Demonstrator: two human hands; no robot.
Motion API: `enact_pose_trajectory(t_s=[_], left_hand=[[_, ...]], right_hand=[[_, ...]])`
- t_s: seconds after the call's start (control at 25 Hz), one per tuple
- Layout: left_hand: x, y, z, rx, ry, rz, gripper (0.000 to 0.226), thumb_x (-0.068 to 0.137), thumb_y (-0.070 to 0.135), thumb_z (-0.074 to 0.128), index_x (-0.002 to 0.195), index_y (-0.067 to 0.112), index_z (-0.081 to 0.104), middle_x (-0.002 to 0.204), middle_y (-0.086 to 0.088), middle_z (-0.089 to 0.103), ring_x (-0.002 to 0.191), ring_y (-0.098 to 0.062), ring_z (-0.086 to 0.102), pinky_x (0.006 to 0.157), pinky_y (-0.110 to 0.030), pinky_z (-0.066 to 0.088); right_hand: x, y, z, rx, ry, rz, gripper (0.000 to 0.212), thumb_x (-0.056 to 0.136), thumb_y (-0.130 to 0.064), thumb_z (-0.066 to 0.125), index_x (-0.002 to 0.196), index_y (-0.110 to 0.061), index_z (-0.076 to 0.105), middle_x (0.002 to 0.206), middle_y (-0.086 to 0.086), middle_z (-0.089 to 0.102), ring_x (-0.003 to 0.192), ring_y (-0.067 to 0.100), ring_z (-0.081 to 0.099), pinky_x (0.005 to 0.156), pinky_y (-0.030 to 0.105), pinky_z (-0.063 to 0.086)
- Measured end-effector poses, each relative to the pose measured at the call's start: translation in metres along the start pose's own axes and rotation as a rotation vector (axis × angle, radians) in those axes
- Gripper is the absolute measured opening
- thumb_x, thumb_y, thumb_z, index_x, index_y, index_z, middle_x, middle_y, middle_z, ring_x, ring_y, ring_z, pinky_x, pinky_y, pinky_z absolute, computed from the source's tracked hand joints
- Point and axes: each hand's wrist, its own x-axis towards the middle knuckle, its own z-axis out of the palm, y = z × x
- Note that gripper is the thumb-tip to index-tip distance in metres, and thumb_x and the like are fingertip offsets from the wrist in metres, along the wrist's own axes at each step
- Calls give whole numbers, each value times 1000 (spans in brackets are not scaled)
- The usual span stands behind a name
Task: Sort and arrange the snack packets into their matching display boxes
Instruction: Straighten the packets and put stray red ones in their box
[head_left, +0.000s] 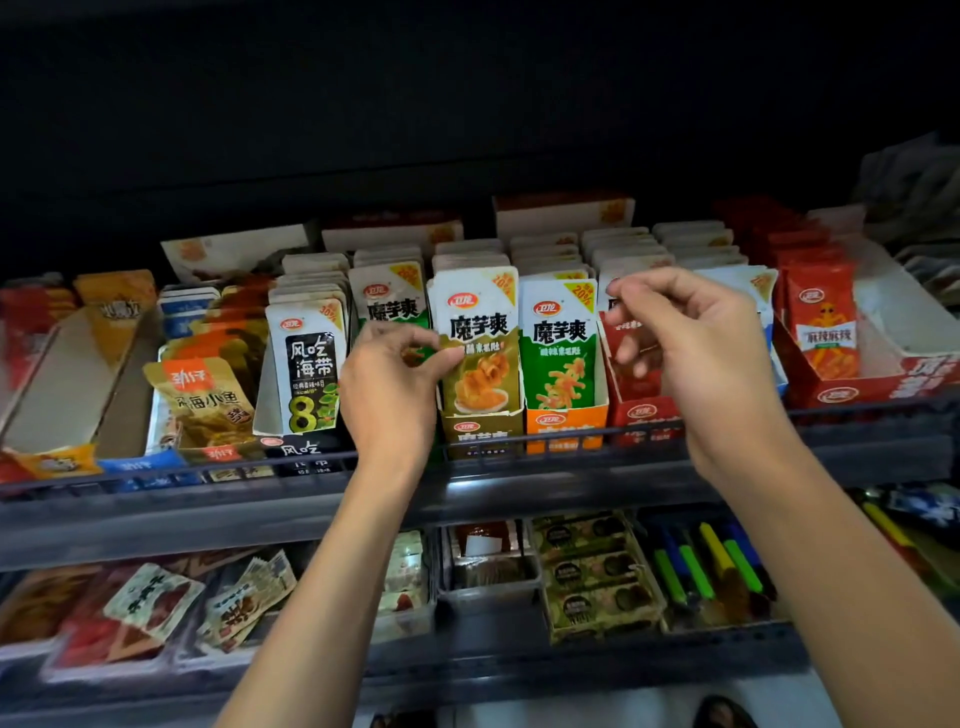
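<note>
My left hand (395, 384) pinches the olive packet (480, 364) in its box (483, 431); most others look sorted, the leftmost packets (202, 400) untidy.

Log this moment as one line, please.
stage: arranging | left hand pinches olive-brown packet at left edge, upright in olive box | right hand loosely curled before red packets, nothing held

One wide-angle head view, near the upper shelf (156, 519), forward, seemingly about level; dim upper half.

Dim, dark top, blurred, warped edges
</note>
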Motion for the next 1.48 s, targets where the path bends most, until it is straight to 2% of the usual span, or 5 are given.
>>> enact_pose_trajectory(t_s=[0.44,0.6,0.76,1.32,1.48], left_hand=[[-5,0,-9,107,-80,8,50,66,22,86,105,24,54,109,0,56,93,-21,57,81,-43,52],[-8,8,-16,-56,-93,44,40,73,19,79,100,26,52,101,4,58,90,-17,59,79,-41,52],[-12,11,-22,-200,-177,49,17,81,13,71,92,22,61,79,11,63,78,-5,61,78,-33,52],[-16,7,-19,-217,-290,33,9,85,19,68,86,27,65,76,8,67,78,-8,64,81,-37,53],[-17,8,-18,-222,-315,27,10,85,18,68,87,28,65,78,9,66,78,-6,63,77,-34,52]], right_hand=[[7,22,-1,-247,-20,72,9,93,-18,63,94,-20,71,79,-3,69,61,9,58,58,23,47],[11,23,10,-636,-5,-105,40,94,-22,62,133,-27,57,129,-9,60,112,7,56,104,28,41],[25,33,22,-806,-74,-140,65,93,-24,64,150,-27,34,154,-2,36,141,18,33,116,36,27],[24,44,37,-642,179,-177,50,91,-16,64,137,-25,48,114,-4,65,83,13,66,73,36,59],[25,45,27,-641,97,-25,9,94,-27,63,96,-19,65,81,-6,69,63,7,64,59,28,55]])
